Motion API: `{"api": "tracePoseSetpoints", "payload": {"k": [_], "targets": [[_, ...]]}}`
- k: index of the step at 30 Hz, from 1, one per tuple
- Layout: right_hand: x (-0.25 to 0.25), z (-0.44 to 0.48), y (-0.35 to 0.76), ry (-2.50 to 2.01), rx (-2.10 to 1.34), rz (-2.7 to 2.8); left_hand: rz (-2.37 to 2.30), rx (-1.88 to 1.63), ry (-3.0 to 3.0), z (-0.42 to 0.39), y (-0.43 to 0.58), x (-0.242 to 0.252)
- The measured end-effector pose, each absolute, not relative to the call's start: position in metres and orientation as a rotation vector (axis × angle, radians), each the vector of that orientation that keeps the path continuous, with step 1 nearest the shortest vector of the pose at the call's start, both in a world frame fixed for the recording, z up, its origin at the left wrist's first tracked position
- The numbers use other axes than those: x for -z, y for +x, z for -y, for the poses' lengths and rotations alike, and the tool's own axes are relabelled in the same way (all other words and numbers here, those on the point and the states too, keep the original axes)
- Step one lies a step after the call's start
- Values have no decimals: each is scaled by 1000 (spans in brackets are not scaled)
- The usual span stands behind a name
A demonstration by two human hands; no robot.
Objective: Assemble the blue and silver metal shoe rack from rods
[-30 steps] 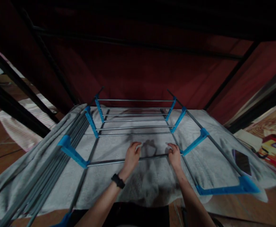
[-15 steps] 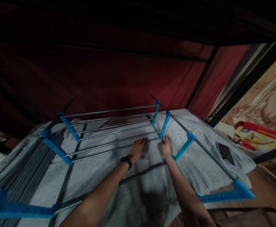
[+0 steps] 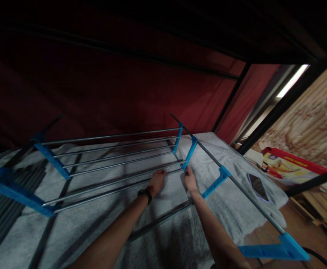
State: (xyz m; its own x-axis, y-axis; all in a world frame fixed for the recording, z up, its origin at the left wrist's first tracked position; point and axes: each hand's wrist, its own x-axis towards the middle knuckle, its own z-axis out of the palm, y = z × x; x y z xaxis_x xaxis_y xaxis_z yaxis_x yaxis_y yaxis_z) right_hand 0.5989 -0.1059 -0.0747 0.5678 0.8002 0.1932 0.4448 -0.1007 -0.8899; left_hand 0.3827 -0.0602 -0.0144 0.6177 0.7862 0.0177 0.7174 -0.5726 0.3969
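Observation:
A rack of thin metal rods and blue plastic brackets lies on a grey blanket [image 3: 236, 209]. My left hand [image 3: 156, 182], with a dark band at its wrist, is closed around the nearer metal rod [image 3: 107, 191] of the middle pair. At that rod's right end, my right hand [image 3: 190, 181] grips the lower end of a blue bracket [image 3: 190, 152]. This bracket hangs from the long right side pole [image 3: 208, 152]. Part of the rod is hidden behind my left fingers, and the fingertips of my right hand are partly hidden.
Several loose grey tubes [image 3: 6, 209] lie at the left. A phone [image 3: 257, 186] rests on the blanket's right side, near a red and yellow box [image 3: 289, 166]. A dark bed frame post [image 3: 284, 108] stands at the right, before a red curtain [image 3: 110, 101] at the back.
The view has shifted, so the rack's left side appears nearer and lower. Both hands stay at the same rod and bracket, with only slight finger movement.

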Motion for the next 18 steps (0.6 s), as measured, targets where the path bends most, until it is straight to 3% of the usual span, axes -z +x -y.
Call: {"api": "tracePoseSetpoints", "payload": {"k": [18], "targets": [[71, 104, 594, -1761, -535, 1002, -1134, -250, 2528, 57, 379, 7]]}}
